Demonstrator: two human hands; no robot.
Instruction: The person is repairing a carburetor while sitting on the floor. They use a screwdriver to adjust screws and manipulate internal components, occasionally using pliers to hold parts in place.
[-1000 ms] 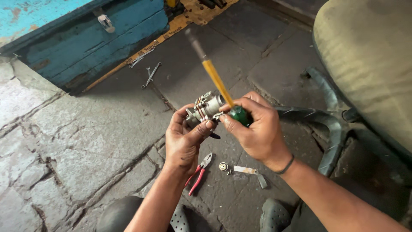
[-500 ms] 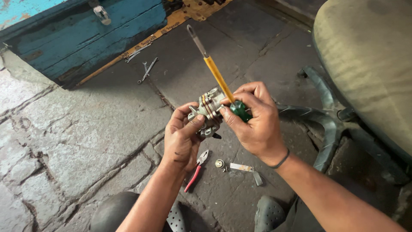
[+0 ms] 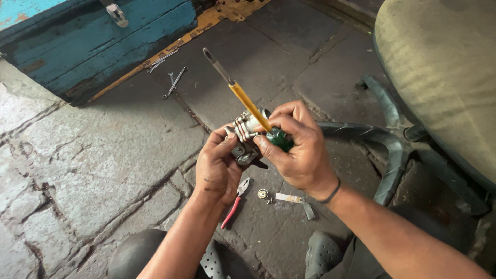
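Both forearms reach forward, left hand (image 3: 217, 168) and right hand (image 3: 297, 150) each curled closed, knuckles up.

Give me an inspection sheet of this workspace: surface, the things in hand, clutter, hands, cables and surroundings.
Surface: grey stone floor, worn, with cracked joints.
Things in hand: small metal engine part held between both hands; screwdriver with green handle and yellow shaft, tip pointing up and away.
Clutter: red-handled pliers, a small round metal piece and a flat metal strip on the floor below the hands; spanners lying near the box.
Hands: left hand grips the part from below; right hand holds the screwdriver handle against the part.
Cables: nothing seen.
Surroundings: blue metal box at top left; office chair with dark base at right.
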